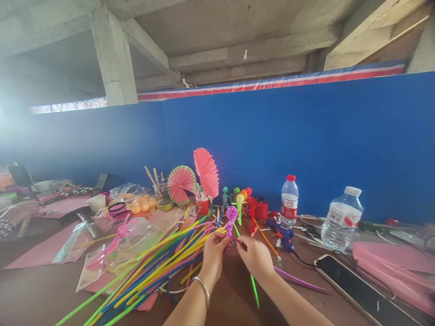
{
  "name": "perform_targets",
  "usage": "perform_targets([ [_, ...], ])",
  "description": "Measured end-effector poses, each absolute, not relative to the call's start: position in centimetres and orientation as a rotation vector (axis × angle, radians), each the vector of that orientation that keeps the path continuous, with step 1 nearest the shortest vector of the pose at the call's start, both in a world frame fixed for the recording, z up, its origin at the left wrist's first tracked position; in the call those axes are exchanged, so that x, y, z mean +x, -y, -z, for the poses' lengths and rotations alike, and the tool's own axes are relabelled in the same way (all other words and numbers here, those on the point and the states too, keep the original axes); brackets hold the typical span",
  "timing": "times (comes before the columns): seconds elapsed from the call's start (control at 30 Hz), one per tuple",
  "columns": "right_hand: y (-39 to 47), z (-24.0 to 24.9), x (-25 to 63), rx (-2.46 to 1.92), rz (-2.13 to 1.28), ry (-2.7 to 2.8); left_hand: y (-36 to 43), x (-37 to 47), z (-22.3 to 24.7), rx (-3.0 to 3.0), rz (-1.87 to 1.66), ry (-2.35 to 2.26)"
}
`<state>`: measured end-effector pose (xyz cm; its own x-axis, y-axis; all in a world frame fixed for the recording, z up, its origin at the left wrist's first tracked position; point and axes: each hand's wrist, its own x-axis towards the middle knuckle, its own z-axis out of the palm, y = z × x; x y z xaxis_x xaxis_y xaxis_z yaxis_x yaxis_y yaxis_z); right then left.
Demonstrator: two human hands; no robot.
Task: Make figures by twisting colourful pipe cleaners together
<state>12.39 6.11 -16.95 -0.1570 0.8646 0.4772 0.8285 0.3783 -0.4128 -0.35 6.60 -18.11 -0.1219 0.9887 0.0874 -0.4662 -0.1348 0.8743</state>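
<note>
A small purple pipe-cleaner figure (232,217) with a coiled round head stands upright in the fingers of my left hand (216,249), which is closed on its lower body. My right hand (254,256) is close beside it, thumb and finger pinched on a thin strand that looks like a pipe cleaner of the figure; its colour is hard to tell. A green pipe cleaner (254,290) passes under my right hand. A purple pipe cleaner (302,280) sticks out beyond my right forearm. Left of my hands lies a large bundle of loose pipe cleaners (152,271) in several colours.
Behind my hands stand finished pipe-cleaner figures (239,203) and a red cup (203,205) with paper fans. To the right are a blue glue gun (283,234), two bottles (289,201) and a phone (360,290). Scissors (118,213) lie left. A blue partition (306,136) closes the back.
</note>
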Motion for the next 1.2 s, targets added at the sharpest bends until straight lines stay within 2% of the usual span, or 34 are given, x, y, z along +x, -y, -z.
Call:
perform_targets([
  [0.2,-6.4,17.4,12.3,-1.488,-0.167,1.927,-6.4,0.0,18.2,0.805,-1.568,-0.771],
  [0.7,-6.3,17.1,12.0,-1.23,-0.44,1.807,-6.2,0.1,17.9,0.825,-1.553,-0.792],
  [1.0,-7.2,16.8,11.6,-1.145,-0.927,1.475,-6.6,-0.3,18.2,1.134,-1.626,-1.064],
  [1.2,-7.5,17.8,10.9,-1.175,-1.075,1.299,-5.7,-0.4,17.3,1.405,-1.675,-1.207],
])
